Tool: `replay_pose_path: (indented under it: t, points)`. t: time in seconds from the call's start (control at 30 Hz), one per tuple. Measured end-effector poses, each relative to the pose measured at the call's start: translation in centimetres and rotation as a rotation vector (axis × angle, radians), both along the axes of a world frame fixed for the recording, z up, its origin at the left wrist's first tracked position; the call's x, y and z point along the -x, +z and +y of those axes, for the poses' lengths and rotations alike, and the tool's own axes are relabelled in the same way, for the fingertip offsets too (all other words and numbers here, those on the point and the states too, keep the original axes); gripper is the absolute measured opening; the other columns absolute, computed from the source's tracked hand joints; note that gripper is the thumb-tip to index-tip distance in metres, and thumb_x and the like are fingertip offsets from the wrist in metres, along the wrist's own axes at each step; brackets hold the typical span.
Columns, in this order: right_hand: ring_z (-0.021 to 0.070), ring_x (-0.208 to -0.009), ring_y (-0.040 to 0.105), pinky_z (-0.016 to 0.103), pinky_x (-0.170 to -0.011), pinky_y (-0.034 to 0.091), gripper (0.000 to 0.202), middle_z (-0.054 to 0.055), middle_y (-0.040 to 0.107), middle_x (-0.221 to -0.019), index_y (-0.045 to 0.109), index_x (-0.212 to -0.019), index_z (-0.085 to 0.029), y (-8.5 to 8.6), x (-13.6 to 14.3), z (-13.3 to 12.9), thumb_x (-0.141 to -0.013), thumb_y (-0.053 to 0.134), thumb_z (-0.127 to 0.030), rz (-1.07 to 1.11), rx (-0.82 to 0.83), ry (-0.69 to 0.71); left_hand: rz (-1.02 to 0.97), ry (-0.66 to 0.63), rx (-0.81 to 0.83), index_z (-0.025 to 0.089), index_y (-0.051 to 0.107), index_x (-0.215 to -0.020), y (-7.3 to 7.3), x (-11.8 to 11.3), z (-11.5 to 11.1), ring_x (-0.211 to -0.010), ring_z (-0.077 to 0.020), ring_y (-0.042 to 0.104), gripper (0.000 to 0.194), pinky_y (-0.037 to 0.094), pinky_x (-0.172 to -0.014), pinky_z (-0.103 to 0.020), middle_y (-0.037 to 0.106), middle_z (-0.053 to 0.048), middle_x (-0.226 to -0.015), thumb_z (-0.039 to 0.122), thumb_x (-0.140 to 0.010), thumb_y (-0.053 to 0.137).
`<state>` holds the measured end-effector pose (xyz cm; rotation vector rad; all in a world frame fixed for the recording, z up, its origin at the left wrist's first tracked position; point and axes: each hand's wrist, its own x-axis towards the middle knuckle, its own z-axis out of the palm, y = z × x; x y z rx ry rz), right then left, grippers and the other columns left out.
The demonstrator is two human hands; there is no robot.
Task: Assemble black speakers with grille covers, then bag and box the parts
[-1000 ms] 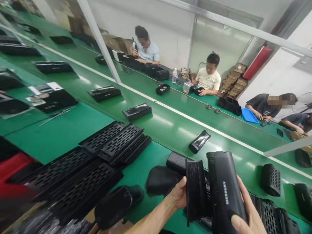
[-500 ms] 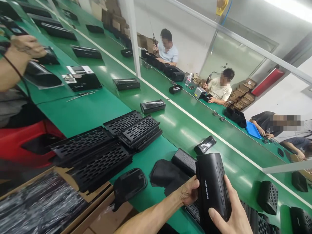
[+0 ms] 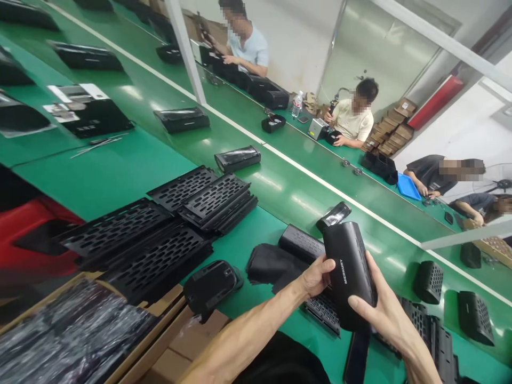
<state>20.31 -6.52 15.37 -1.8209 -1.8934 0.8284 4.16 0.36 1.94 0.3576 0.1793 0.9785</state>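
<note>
A black speaker housing [image 3: 349, 285] with MERKURY in white letters is held up, tilted, between my two hands. My left hand [image 3: 318, 277] grips its left side, thumb on the front face. On the right side, my right hand [image 3: 380, 306] wraps round it, with the thumb across the lower front. Behind it on the green table lie another black speaker housing [image 3: 302, 242] and black cloth-like pieces [image 3: 270, 264]. Perforated black panels [image 3: 322, 314] lie below my left hand. A dark phone-like slab [image 3: 357, 354] shows under the held housing.
Stacked perforated black grilles [image 3: 160, 256] lie to the left, beside a black end-cap-like part [image 3: 212, 285]. An open carton [image 3: 160, 325] holds plastic-wrapped pieces. A green conveyor belt [image 3: 280, 176] carries several housings. Co-workers [image 3: 250, 53] sit across it, behind a white frame post [image 3: 186, 53].
The view has swung, and the co-worker's arm at the left has left it. My hands still hold the speaker housing, now slightly higher in view and turned a little.
</note>
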Motion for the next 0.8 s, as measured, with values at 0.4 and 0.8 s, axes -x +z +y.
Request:
replay_pose_path:
  t: [0.4, 0.8]
  points:
    - [0.0386, -0.135, 0.050, 0.067, -0.115, 0.032, 0.074, 0.015, 0.052, -0.145, 0.046, -0.142, -0.025, -5.1, 1.9, -2.5, -0.080, 0.083, -0.043, 0.050, -0.786, -0.383, 0.151, 0.174, -0.183, 0.019, 0.057, -0.143, 4.3, 1.4, 1.9, -0.128, -0.0396, 0.060, 0.098, 0.045, -0.111, -0.052, 0.067, -0.017, -0.135, 0.060, -0.061, 0.093]
    - [0.0425, -0.137, 0.049, 0.064, -0.114, 0.037, 0.068, 0.013, 0.054, -0.147, 0.049, -0.141, -0.027, -1.5, -1.1, -5.1, -0.083, 0.076, -0.052, 0.055, -0.515, -0.409, 0.499, 0.085, -0.783, 0.024, 0.057, -0.148, 9.8, 7.3, 6.8, -0.138, -0.0443, 0.048, 0.093, 0.037, -0.116, -0.054, 0.057, -0.011, -0.146, 0.047, -0.063, 0.089]
